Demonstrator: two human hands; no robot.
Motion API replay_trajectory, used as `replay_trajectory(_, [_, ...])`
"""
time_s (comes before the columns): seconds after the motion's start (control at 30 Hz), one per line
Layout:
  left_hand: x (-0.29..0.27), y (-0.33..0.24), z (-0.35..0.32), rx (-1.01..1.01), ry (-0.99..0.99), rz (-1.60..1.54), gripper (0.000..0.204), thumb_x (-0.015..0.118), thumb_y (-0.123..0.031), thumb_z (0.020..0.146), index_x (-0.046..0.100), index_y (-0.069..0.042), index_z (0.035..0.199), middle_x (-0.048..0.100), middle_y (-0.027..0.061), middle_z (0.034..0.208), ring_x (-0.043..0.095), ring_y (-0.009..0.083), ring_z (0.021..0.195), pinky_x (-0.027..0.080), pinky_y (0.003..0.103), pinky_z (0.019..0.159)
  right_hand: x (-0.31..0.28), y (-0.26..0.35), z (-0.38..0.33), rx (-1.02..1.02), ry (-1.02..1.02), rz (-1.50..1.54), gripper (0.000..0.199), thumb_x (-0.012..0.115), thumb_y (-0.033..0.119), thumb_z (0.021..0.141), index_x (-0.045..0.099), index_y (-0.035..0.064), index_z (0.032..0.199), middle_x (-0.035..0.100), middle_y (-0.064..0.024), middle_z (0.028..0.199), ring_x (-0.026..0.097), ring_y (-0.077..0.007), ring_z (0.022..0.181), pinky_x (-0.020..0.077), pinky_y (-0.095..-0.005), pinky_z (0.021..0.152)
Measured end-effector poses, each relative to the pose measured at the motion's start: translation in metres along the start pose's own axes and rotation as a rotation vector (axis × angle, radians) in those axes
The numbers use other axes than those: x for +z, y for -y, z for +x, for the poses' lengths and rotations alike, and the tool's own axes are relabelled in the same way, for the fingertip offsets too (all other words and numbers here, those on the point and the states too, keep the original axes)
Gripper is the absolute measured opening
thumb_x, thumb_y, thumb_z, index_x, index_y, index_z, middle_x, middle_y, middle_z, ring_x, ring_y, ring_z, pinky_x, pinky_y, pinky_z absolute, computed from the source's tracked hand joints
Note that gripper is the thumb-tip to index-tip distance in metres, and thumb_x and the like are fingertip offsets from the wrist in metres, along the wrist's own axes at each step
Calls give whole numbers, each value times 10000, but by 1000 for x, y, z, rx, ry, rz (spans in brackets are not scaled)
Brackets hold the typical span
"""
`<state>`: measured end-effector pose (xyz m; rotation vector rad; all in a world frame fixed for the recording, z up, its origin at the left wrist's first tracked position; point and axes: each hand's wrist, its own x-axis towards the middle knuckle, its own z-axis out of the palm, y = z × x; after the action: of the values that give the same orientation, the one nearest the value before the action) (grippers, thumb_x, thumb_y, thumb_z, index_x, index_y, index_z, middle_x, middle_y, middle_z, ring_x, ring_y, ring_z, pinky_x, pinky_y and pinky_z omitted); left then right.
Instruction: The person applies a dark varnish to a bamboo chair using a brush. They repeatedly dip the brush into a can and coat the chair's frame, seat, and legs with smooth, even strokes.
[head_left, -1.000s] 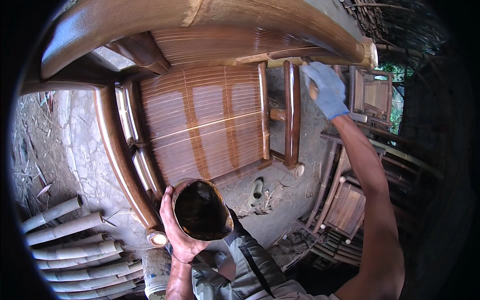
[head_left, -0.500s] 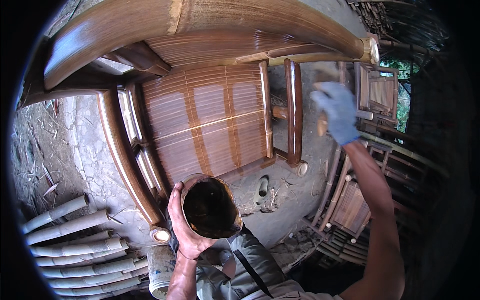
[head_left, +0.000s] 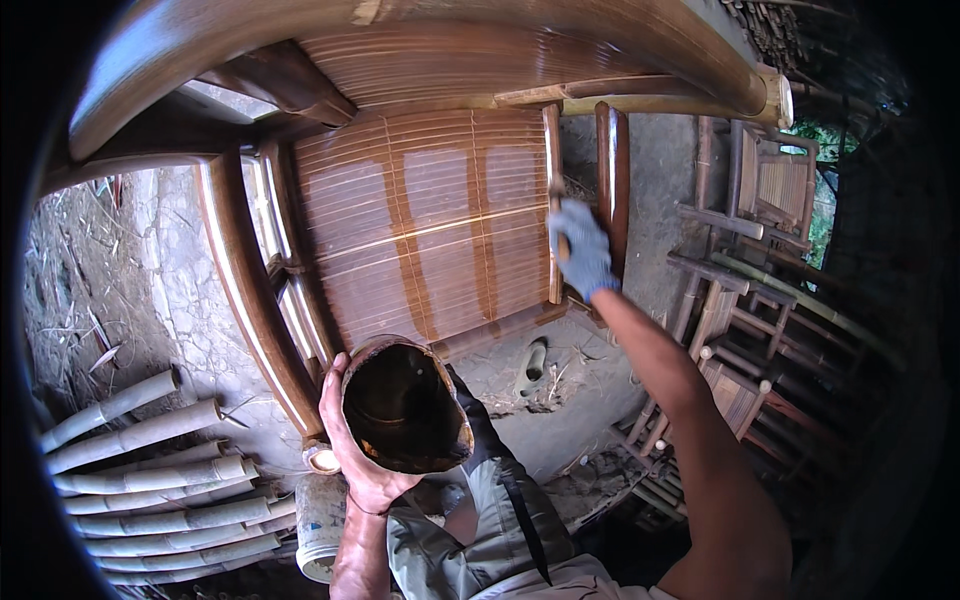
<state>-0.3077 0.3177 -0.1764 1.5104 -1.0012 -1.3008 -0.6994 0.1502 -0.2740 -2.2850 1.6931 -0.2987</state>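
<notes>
Brush: a thin brush with a pale wooden handle (head_left: 556, 215) sits in the right hand (head_left: 583, 250), which wears a blue-grey glove. That grip is wrapped tight around the handle.
Brush tip: it touches the side slat, just above the grip.
Chair: a big shiny brown bamboo chair with a slatted seat (head_left: 420, 220) lies just left of that grip.
Pot: a dark round pot with brown liquid inside (head_left: 405, 405) sits in the bare left hand (head_left: 352, 440). That grip curls around the pot's side, fingers shut on it.
Spill risk: the pot looks tipped a bit, so I think the liquid could slop out onto the grey trousers (head_left: 480, 510) below it.
Drip risk: too much on the brush could run down the slats.
Poles: pale cut bamboo poles (head_left: 150, 490) lie on the ground, well left of the pot grip.
</notes>
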Motion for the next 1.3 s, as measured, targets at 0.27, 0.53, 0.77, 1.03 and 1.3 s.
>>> replay_trajectory(0.27, [-16,-3,-4,3,24,-51,1338,865,-669,571,228,17,1527,334,221,1518,354,358,1417,288,476,1188,-16,16,-6,343,0,-262,162,687,73,840,656,137,985,627,-130,1018,638,-362,955,531,-400,838])
replay_trajectory(0.53, [-45,-10,-29,-62,-118,-157,1182,815,-679,628,339,16,1457,409,213,1457,411,331,1347,304,475,1164,33,37,100,384,-446,493,213,751,127,864,721,30,1052,709,-131,1077,667,-236,1026,521,-348,931])
replay_trajectory(0.77, [-106,-25,-51,-40,-372,219,1025,753,-690,706,474,42,1367,513,216,1372,490,302,1257,326,472,1134,95,164,124,386,-451,606,198,727,220,896,713,125,1068,646,-83,1138,663,-204,1004,584,-359,893])
replay_trajectory(1.03, [-208,0,14,58,-878,579,986,812,-540,770,396,108,1386,500,213,1336,491,255,1163,392,413,1022,173,270,131,480,-386,1206,197,731,99,881,723,50,1072,745,-97,1028,704,-154,960,569,-294,866])
replay_trajectory(1.3, [-242,2,51,89,-1018,195,726,841,-238,802,426,47,1325,524,150,1297,512,245,1169,409,391,1040,74,56,77,781,-398,1203,331,700,186,934,633,14,1208,684,-127,1100,685,-193,931,617,-347,739])
